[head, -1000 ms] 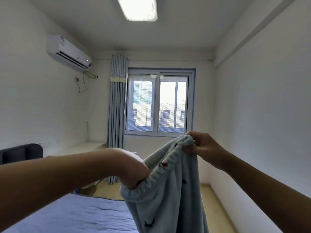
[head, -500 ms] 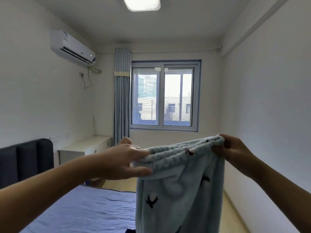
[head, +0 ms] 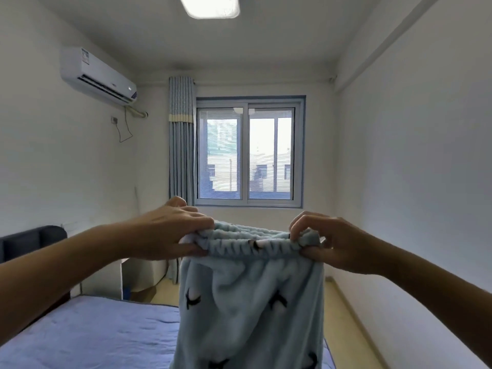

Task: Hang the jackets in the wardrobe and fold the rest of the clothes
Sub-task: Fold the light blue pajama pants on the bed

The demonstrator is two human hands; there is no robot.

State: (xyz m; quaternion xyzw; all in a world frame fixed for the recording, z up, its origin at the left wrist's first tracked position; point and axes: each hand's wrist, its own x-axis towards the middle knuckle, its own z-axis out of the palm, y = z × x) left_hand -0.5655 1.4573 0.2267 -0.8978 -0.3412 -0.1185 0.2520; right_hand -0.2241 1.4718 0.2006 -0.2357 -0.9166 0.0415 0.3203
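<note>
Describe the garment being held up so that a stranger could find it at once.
Find the window on the far wall; in front of it, by the blue bed, the left hand and right hand pinch a gathered waistband. The pale blue fleece trousers hanging from it alone carry small black marks.

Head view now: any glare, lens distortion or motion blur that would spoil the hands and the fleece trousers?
Head view: right window pane and ceiling light blown out white; wide-angle lens bows straight lines near the frame edges; left hand, right hand and light blue fleece trousers evenly lit, no motion blur, no hard shadows.
</note>
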